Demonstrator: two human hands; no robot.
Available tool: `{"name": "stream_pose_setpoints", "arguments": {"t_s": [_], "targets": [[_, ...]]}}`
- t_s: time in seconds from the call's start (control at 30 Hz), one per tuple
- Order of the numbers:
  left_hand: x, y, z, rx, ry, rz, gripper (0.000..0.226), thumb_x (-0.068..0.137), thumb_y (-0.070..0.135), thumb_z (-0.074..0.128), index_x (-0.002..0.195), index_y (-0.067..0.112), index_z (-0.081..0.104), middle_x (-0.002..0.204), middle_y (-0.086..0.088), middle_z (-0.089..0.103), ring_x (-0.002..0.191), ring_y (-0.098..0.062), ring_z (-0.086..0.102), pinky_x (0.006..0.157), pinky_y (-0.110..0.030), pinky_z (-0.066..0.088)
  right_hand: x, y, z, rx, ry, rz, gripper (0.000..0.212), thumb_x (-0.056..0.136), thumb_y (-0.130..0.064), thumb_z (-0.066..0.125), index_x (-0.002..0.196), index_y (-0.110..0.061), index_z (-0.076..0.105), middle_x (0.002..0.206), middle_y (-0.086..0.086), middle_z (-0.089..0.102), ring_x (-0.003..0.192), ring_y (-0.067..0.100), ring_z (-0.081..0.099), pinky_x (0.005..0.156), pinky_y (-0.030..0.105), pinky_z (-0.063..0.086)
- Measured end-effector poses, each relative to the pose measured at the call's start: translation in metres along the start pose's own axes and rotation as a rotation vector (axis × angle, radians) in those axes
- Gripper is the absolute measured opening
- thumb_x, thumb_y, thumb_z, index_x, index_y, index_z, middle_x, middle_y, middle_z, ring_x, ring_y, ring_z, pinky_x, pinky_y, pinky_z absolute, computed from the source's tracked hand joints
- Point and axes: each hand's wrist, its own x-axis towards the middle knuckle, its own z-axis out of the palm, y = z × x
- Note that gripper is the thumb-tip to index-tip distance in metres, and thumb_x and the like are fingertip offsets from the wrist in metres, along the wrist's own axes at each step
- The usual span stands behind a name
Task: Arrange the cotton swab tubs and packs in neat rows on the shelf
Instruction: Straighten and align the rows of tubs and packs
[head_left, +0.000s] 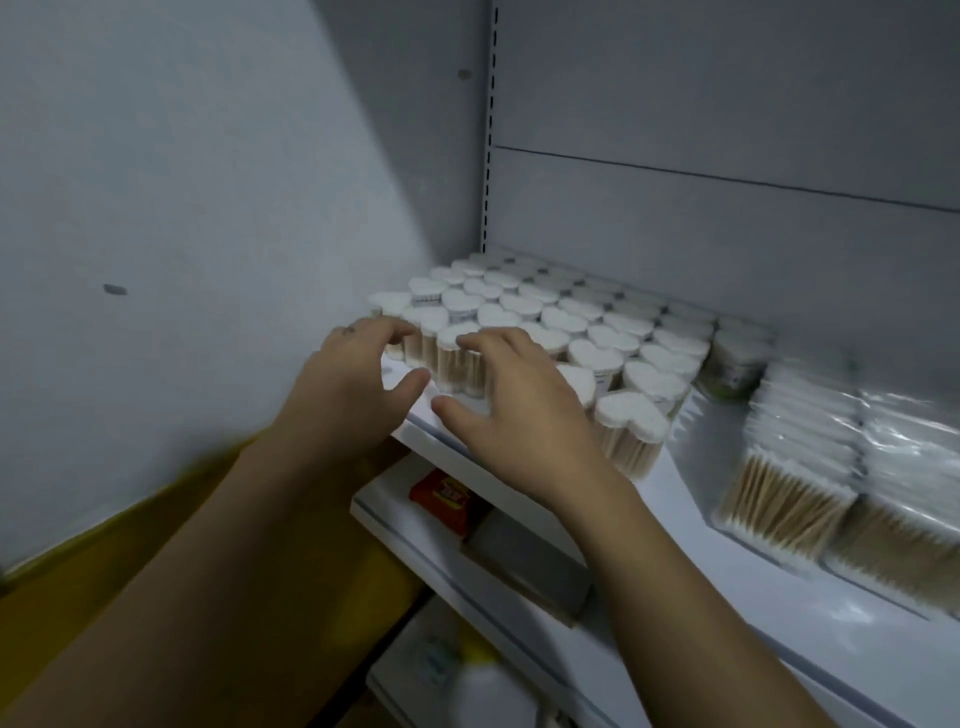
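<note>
Several heart-shaped cotton swab tubs (566, 322) stand in rows on the white shelf (691, 499), filling its left part. Both hands reach to the front left corner of that block. My left hand (348, 389) has spread fingers, and its fingertips touch a front tub (415, 317). My right hand (519, 400) lies over the neighbouring front tub (457, 358), fingers curled on its top, thumb apart near the shelf edge. Neither hand lifts a tub. Flat clear packs of swabs (810, 467) lie stacked on the right of the shelf.
A round tub with a green label (737, 364) stands between the heart tubs and the packs. A lower shelf holds a red box (447, 496) and a grey box (524, 556). A white bottle (483, 696) sits below. A grey wall closes the left side.
</note>
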Motion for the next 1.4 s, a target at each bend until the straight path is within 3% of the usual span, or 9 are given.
{"name": "stream_pose_setpoints", "arguments": {"t_s": [0.13,0.33,0.53,0.77,0.9,1.07,1.27,1.4], "targets": [[0.035,-0.044,-0.001,-0.089,-0.019,0.011,0.048,0.087,0.037,0.063,0.130,0.017,0.055,0.124,-0.003,0.060,0.115,-0.022,0.051,0.097,-0.037,0.043,0.046,-0.019,0.025,-0.058,0.010,0.020,0.049,0.088,-0.050,0.057,0.132,-0.028,0.050,0.129,-0.013,0.048,0.114,0.006,0.048,0.090,0.025,0.042],[0.087,-0.096,-0.002,-0.117,-0.116,0.027,0.047,0.090,0.039,0.062,0.132,0.026,0.047,0.131,0.003,0.052,0.119,-0.019,0.045,0.097,-0.046,0.044,0.107,-0.044,0.061,-0.212,0.022,0.068,0.046,0.088,-0.048,0.058,0.129,-0.028,0.053,0.127,-0.010,0.052,0.112,0.010,0.049,0.094,0.029,0.041],[0.116,-0.119,0.012,-0.163,-0.197,0.160,0.041,0.092,0.036,0.059,0.132,0.033,0.050,0.132,0.006,0.050,0.117,-0.015,0.044,0.098,-0.038,0.044,0.126,-0.049,0.084,-0.388,0.059,0.173,0.043,0.088,-0.051,0.054,0.126,-0.031,0.054,0.124,-0.011,0.055,0.113,0.011,0.047,0.098,0.029,0.030],[0.128,-0.125,0.021,-0.215,-0.156,0.284,0.017,0.096,0.029,0.053,0.109,0.029,0.064,0.119,0.012,0.058,0.107,-0.005,0.043,0.084,-0.017,0.035,0.135,-0.043,0.091,-0.529,0.093,0.283,0.036,0.089,-0.049,0.047,0.117,-0.030,0.060,0.122,-0.010,0.058,0.114,0.015,0.047,0.096,0.031,0.024],[0.130,-0.121,0.028,-0.212,-0.098,0.276,0.007,0.091,0.034,0.058,0.091,0.027,0.059,0.101,0.014,0.057,0.097,-0.005,0.044,0.063,-0.011,0.031,0.137,-0.036,0.098,-0.612,0.076,0.319,0.031,0.092,-0.046,0.046,0.100,-0.027,0.069,0.102,-0.008,0.066,0.102,0.018,0.054,0.099,0.036,0.027],[0.131,-0.117,0.036,-0.292,-0.029,0.224,0.019,0.083,0.031,0.070,0.076,0.022,0.054,0.087,0.013,0.054,0.086,-0.008,0.045,0.060,-0.008,0.032,0.137,-0.027,0.107,-0.578,0.195,0.370,0.025,0.080,-0.040,0.055,0.078,-0.022,0.073,0.076,-0.006,0.067,0.078,0.020,0.062,0.088,0.041,0.044],[0.128,-0.117,0.031,-0.264,-0.053,0.199,0.020,0.083,0.032,0.069,0.077,0.023,0.052,0.086,0.014,0.053,0.079,-0.004,0.043,0.053,-0.015,0.031,0.132,-0.024,0.111,-0.513,0.221,0.346,0.024,0.080,-0.040,0.053,0.082,-0.025,0.072,0.080,-0.009,0.066,0.081,0.016,0.060,0.087,0.036,0.040],[0.129,-0.122,0.019,-0.302,-0.198,0.226,0.012,0.087,0.028,0.063,0.089,0.028,0.052,0.098,0.018,0.052,0.078,0.000,0.046,0.067,-0.005,0.036,0.127,-0.025,0.116,-0.499,0.252,0.334,0.022,0.080,-0.039,0.055,0.087,-0.026,0.071,0.085,-0.011,0.066,0.088,0.014,0.059,0.091,0.035,0.038]]}}
